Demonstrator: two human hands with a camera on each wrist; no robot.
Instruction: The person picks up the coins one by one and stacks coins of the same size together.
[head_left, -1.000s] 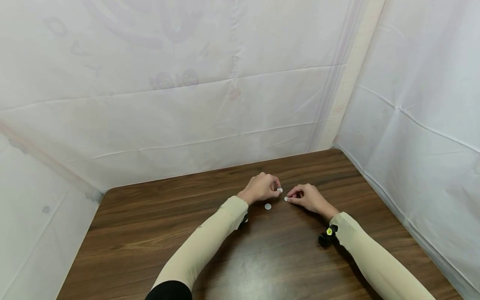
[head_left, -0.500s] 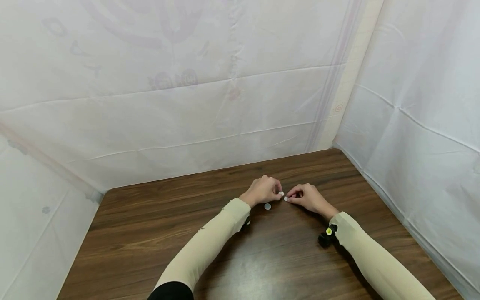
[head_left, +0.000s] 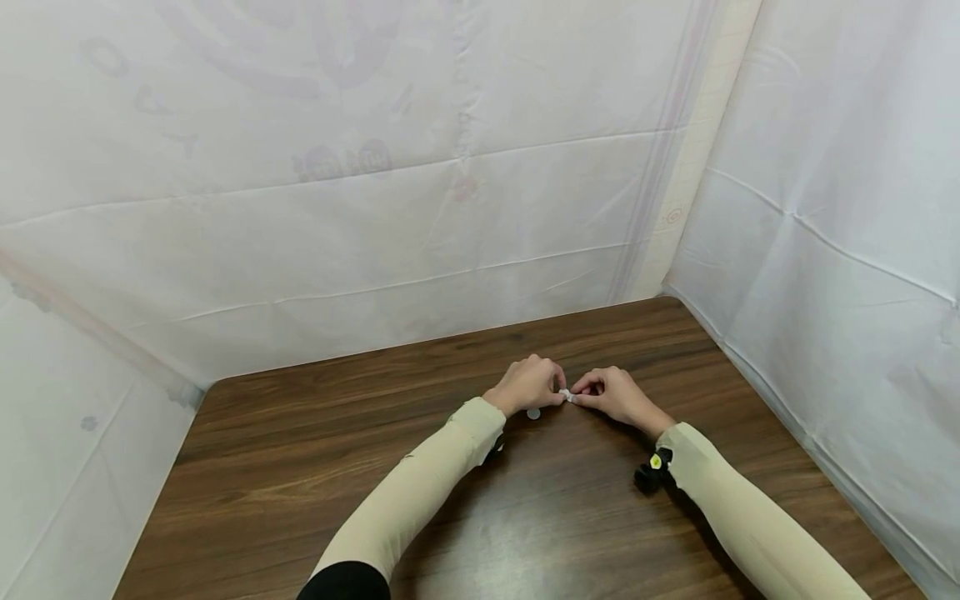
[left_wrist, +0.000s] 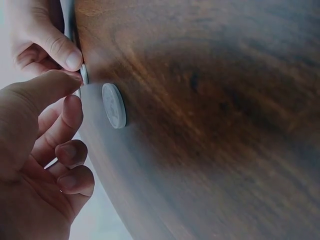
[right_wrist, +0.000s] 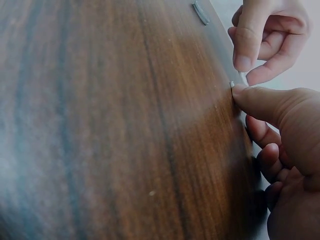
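My left hand pinches a silver coin between thumb and forefinger, low over the far part of the table. Facing it, my right hand pinches another coin in its fingertips. In the head view the two held coins meet or overlap; whether they touch is too small to tell. Fingertips hide much of both. A third coin with a raised rim and relief lies flat on the wood, just below my left hand, which partly covers it in the head view.
A brown wood-grain table fills the lower part of the head view. White printed sheeting hangs behind its far edge and at both sides. Black wrist gear sits by the right cuff.
My left hand has moved slightly right and nearer, bringing its coin up to the one in my right hand. The right hand has stayed almost still. The coin on the table has not moved.
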